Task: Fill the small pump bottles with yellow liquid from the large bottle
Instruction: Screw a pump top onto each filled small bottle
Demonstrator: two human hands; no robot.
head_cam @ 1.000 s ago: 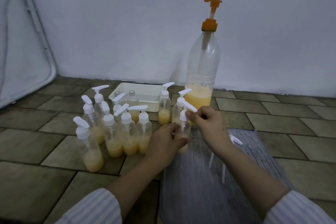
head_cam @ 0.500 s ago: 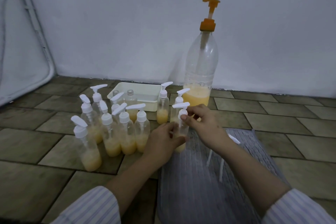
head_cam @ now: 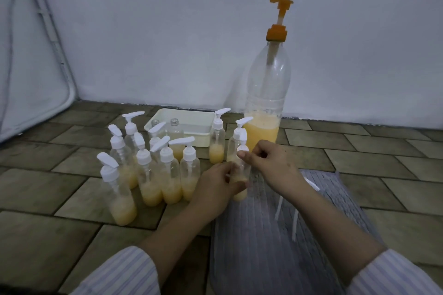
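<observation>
My left hand point(head_cam: 215, 184) grips the body of a small clear pump bottle point(head_cam: 241, 193) with yellow liquid at its bottom. My right hand point(head_cam: 268, 163) pinches that bottle's white pump cap point(head_cam: 242, 143) at the collar. The large clear bottle point(head_cam: 266, 93) with an orange pump stands behind them against the wall, about a quarter full of yellow liquid. Several capped small bottles point(head_cam: 167, 175) with yellow liquid stand in a cluster to the left. Two more capped bottles point(head_cam: 217, 141) stand just beside the large bottle.
A white tray point(head_cam: 191, 117) by the wall holds two uncapped small bottles point(head_cam: 175, 127). A grey striped cloth point(head_cam: 275, 235) lies under my right forearm, with loose white pump tubes point(head_cam: 294, 223) on it. The floor is tiled.
The white pump head on the held bottle has turned between the frames, from pointing right, to left, to away from me. Both hands have kept their grip in place.
</observation>
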